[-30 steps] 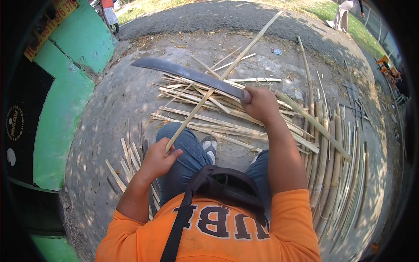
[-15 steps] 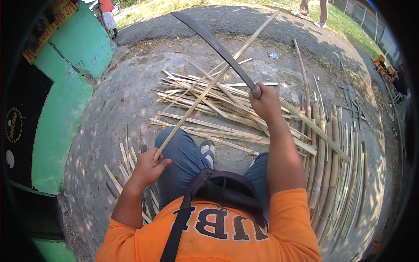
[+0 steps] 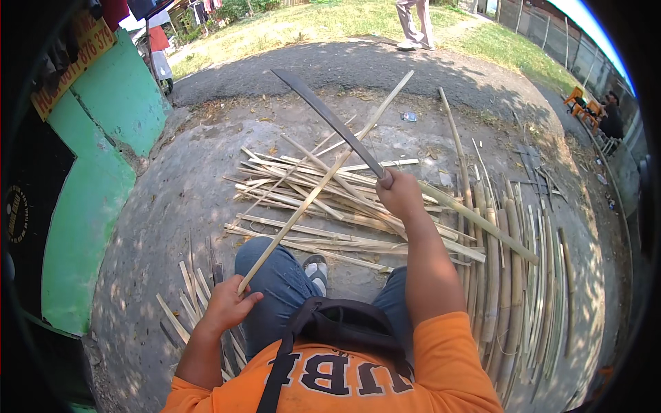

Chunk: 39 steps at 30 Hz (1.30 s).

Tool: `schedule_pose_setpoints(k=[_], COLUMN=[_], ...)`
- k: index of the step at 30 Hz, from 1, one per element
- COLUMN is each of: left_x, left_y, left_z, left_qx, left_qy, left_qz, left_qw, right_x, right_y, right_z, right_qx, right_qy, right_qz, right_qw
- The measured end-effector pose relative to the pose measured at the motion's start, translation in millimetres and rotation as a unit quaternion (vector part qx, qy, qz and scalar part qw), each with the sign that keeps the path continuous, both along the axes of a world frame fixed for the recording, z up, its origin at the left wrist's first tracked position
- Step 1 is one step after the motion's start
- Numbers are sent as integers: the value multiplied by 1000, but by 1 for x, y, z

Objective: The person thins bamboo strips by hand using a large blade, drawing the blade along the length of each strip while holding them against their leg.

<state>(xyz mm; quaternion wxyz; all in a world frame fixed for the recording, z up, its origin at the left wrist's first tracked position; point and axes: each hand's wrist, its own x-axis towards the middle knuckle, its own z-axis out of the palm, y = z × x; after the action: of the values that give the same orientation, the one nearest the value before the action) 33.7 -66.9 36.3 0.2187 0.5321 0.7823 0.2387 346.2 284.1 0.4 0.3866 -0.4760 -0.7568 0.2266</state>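
My left hand, beside my left knee, is closed round the lower end of a long bamboo strip. The strip slants up and away to the right. In my right hand is the handle of a machete, its long dark blade pointing up and to the left. Blade and strip cross in front of me; whether they touch I cannot tell. Beyond my knees lies a loose pile of pale split bamboo strips on the ground.
Bamboo poles lie side by side at the right, with a thicker length across them. More strips lie by my left arm. A green wall stands at the left. A person is on foot beyond the asphalt.
The view has tilted up, so my hands and the pile sit lower in it. The person in the distance appears farther left. Both hands keep their hold on the strip and machete.
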Motion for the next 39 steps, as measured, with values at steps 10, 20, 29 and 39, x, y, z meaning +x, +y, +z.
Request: schedule_pose_setpoints(k=[10,20,29,39], left_x=[4,-8,7,-1], left_y=[16,8,36,37], left_z=[-2,-6,0,0], left_qx=[2,27,-6,-5], left_qy=[-22,32,21,-12], left_qz=[-6,-34,-18,-16], left_qw=[1000,999,1000,1000], right_x=[-37,-9,-47,-33], right_y=[-45,-7,-52,-24], right_z=[9,-1,19,-1], right_qx=[106,-8,58,-16], right_qy=[-127,-34,-192,-65], right_qz=[177,16,194,67], right_qw=[970,999,960,996])
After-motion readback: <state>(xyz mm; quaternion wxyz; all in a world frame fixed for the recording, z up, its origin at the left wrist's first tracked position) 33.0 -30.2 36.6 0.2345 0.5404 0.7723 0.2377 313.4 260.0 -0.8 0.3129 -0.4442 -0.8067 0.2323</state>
